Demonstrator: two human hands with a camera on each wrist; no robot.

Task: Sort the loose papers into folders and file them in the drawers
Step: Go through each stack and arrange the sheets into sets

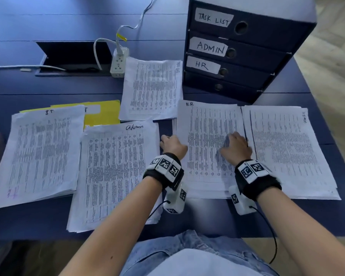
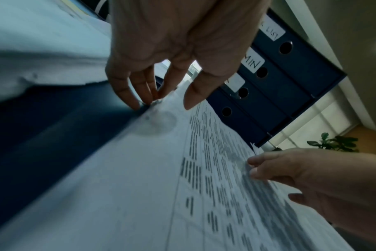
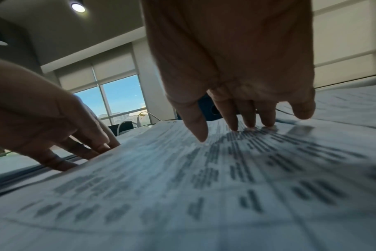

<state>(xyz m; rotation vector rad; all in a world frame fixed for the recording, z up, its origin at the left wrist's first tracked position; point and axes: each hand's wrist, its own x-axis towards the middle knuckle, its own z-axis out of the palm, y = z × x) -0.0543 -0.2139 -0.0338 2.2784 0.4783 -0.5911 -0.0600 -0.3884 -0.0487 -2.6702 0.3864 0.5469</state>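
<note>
The paper stack marked "H.R." lies in front of the blue drawer unit, whose drawers read TASK LIST, ADMIN and HR, with one unlabelled. My left hand is at the stack's left edge; in the left wrist view its fingertips touch that edge and the thumb hovers over the top sheet. My right hand rests on the stack's right half, with straight fingertips pressing the top sheet. Neither hand grips anything.
More stacks lie around: "IT" on yellow folders at left, "Admin" in the middle, one behind it, one at far right. A power strip and cable sit by an open table hatch.
</note>
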